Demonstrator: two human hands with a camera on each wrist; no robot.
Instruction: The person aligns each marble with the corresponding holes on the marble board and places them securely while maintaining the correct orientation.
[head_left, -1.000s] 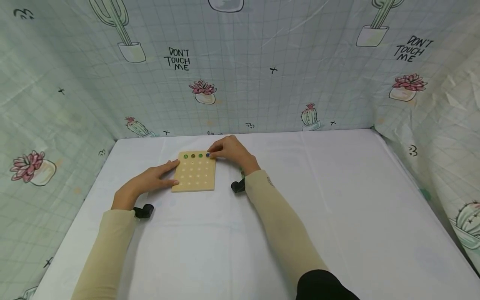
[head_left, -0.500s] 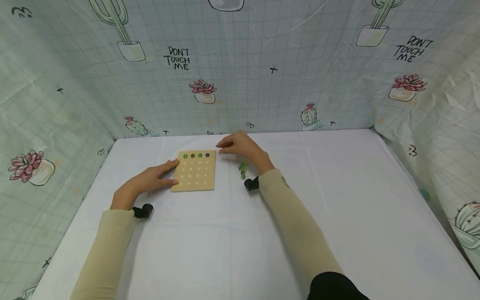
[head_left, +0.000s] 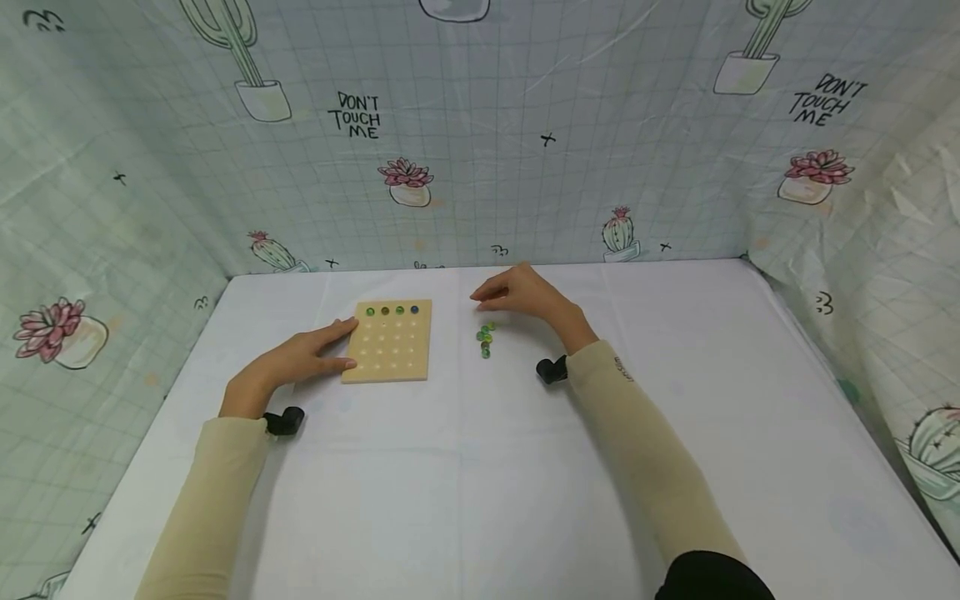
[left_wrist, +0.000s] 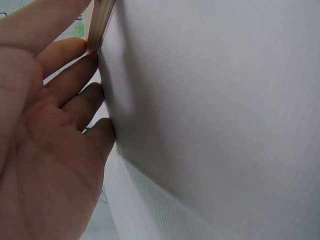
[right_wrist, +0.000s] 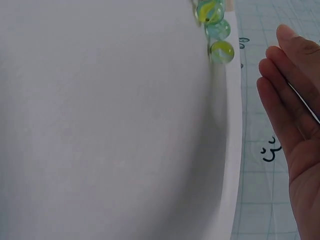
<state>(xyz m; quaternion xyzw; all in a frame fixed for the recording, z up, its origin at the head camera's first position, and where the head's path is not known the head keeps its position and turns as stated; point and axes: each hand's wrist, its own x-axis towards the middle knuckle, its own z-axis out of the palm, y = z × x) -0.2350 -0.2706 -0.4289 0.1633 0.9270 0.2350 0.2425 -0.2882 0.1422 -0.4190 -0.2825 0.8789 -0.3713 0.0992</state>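
Wooden board bears four marbles at twelve o'clock; left hand, fingers extended, touches its nine-o'clock edge; right hand, fingers relaxed, empty, hovers at one o'clock from loose marbles.

We list: one board; four seated marbles, its far row; at least five loose marbles, right of it; one left hand; one right hand; one bench.

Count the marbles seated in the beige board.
4, all in the far row of the beige board. From left to right: a green marble, a brownish marble, another green marble and a blue marble. None appears hidden.
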